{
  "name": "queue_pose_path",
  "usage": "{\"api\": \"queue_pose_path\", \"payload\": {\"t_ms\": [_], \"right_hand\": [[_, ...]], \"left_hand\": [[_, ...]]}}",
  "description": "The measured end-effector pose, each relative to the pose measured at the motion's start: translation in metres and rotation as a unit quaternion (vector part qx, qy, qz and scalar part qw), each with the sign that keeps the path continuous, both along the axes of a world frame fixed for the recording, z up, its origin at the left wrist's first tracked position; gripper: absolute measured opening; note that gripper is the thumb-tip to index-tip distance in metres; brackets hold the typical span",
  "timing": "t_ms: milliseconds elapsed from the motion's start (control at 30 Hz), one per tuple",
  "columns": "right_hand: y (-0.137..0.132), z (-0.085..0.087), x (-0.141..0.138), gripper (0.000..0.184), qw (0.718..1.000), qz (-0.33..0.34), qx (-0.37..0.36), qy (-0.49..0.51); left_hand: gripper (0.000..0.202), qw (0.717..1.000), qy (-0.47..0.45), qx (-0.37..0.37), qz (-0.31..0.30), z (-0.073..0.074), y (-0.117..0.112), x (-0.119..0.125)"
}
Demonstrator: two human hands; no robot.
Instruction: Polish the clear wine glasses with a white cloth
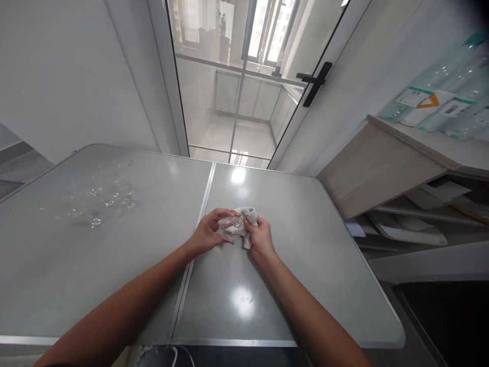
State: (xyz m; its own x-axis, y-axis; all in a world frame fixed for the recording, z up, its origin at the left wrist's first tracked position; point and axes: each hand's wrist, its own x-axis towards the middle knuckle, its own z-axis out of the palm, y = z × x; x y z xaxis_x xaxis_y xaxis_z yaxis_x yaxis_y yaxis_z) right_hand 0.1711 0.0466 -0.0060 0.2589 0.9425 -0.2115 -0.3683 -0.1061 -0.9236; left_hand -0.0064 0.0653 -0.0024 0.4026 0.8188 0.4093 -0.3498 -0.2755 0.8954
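Centre frame: one small clear glass cup [230, 228] grasped in left grip [208, 232], one crumpled whitish cloth [247, 212] in right grip [262, 235].

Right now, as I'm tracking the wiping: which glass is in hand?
The glass over the table's middle seam: left hand grips it, right hand presses a cloth against it. The other glasses sit untouched on the table's left.

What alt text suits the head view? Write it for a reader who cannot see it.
Two bare hands over a grey table: the left hand holds a small clear glass, the right hand presses a pale cloth against it. More clear glassware sits on the table's left side; a glass door lies beyond.
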Motion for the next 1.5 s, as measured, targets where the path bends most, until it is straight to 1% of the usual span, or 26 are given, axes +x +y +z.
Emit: {"api": "queue_pose_path", "payload": {"t_ms": [167, 233, 367, 433, 533, 600, 667, 733, 800, 867, 933, 1000, 1067, 1100, 1133, 1200, 1267, 1300, 1367, 1400, 1500], "right_hand": [[0.001, -0.001, 0.003, 0.04, 0.998, -0.049, 0.014, -0.034], [0.0, 0.002, 0.002, 0.036, 0.998, -0.043, 0.021, -0.04], [-0.001, 0.003, 0.0, 0.031, 0.999, 0.001, 0.03, -0.042], [0.0, 0.0, 0.002, 0.03, 0.998, -0.004, 0.035, -0.059], [0.001, -0.003, 0.005, 0.033, 0.995, -0.044, 0.043, -0.078], [0.001, -0.003, 0.005, 0.036, 0.994, -0.055, 0.044, -0.079], [0.0, -0.002, 0.004, 0.035, 0.996, -0.043, 0.043, -0.066], [0.001, -0.002, 0.002, 0.032, 0.998, -0.02, 0.039, -0.054], [0.002, -0.003, 0.002, 0.031, 0.997, -0.013, 0.038, -0.061], [0.002, -0.003, 0.004, 0.032, 0.996, -0.023, 0.043, -0.078], [0.002, -0.001, 0.007, 0.034, 0.994, -0.032, 0.038, -0.098], [0.0, 0.004, 0.009, 0.034, 0.989, -0.045, 0.035, -0.134], [-0.004, 0.012, 0.008, 0.03, 0.981, -0.048, 0.06, -0.179], [-0.006, 0.016, 0.007, 0.03, 0.977, -0.028, 0.084, -0.193], [-0.008, 0.019, 0.006, 0.03, 0.974, 0.009, 0.112, -0.199], [-0.012, 0.025, 0.003, 0.033, 0.961, 0.116, 0.153, -0.198], [-0.014, 0.026, 0.001, 0.037, 0.942, 0.203, 0.167, -0.209], [-0.014, 0.026, 0.0, 0.037, 0.934, 0.225, 0.168, -0.222], [-0.013, 0.023, -0.001, 0.039, 0.928, 0.236, 0.162, -0.238], [-0.011, 0.021, -0.001, 0.04, 0.93, 0.236, 0.158, -0.233], [-0.008, 0.016, -0.005, 0.043, 0.953, 0.221, 0.129, -0.163]], "left_hand": [[0.063, 1.0, -0.012, -0.009, -0.002, 0.002, -0.001, 0.001], [0.062, 1.0, -0.019, -0.015, 0.0, 0.004, 0.0, 0.001], [0.062, 1.0, -0.017, -0.017, 0.005, 0.005, -0.001, 0.0], [0.061, 1.0, -0.013, -0.016, 0.004, 0.005, -0.001, 0.0], [0.06, 1.0, -0.012, -0.021, 0.006, 0.004, -0.002, 0.001], [0.062, 0.999, -0.017, -0.028, 0.017, 0.004, -0.001, 0.001], [0.063, 0.999, -0.022, -0.03, 0.023, 0.005, -0.001, 0.001], [0.063, 0.999, -0.024, -0.03, 0.018, 0.005, -0.001, 0.0], [0.063, 0.999, -0.025, -0.03, 0.01, 0.005, -0.001, 0.0], [0.063, 0.999, -0.025, -0.032, 0.007, 0.005, -0.001, 0.001], [0.064, 0.999, -0.03, -0.04, 0.017, 0.006, -0.001, 0.001], [0.064, 0.997, -0.04, -0.049, 0.039, 0.007, 0.001, 0.001], [0.065, 0.996, -0.044, -0.052, 0.055, 0.008, 0.003, 0.001], [0.065, 0.996, -0.044, -0.053, 0.056, 0.008, 0.004, 0.001], [0.066, 0.996, -0.044, -0.056, 0.053, 0.008, 0.005, 0.001], [0.067, 0.996, -0.047, -0.069, 0.04, 0.006, 0.006, 0.0], [0.069, 0.994, -0.058, -0.09, 0.028, 0.004, 0.006, -0.001], [0.069, 0.992, -0.063, -0.102, 0.023, 0.003, 0.006, -0.002], [0.069, 0.989, -0.071, -0.126, 0.016, 0.001, 0.007, -0.003], [0.069, 0.988, -0.073, -0.136, 0.015, 0.001, 0.007, -0.004], [0.069, 0.985, -0.075, -0.156, 0.02, 0.0, 0.008, -0.004]]}}
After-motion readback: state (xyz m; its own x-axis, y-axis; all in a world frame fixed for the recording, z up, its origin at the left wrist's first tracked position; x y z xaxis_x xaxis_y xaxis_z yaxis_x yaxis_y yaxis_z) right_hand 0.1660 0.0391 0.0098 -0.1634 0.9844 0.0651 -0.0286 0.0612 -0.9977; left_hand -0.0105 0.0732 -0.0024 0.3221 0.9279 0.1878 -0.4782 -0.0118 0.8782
